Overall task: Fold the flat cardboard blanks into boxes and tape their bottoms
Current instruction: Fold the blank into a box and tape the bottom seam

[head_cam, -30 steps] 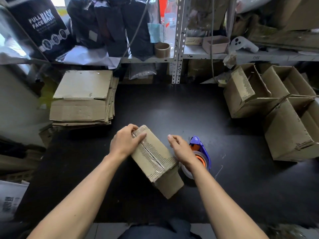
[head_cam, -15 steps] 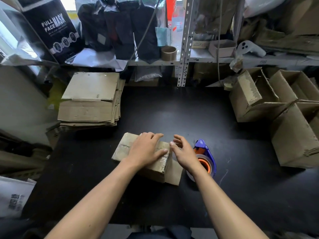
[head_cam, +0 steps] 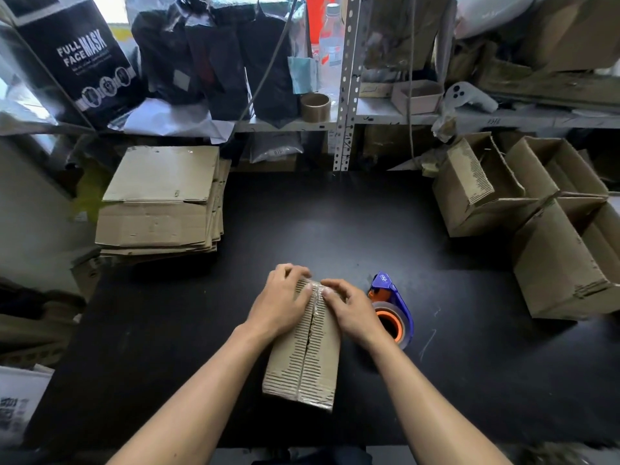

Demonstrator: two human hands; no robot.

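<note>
My left hand [head_cam: 280, 305] and right hand [head_cam: 350, 312] pressed flat, fingers nearly meeting, on the far end of the small brown cardboard box [head_cam: 307, 350], its taped seam running lengthwise toward me on the black table [head_cam: 302, 223].

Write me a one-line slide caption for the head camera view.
Both hands, left hand and right hand, press clear tape along the bottom seam of a brown cardboard box on a black table.
</note>
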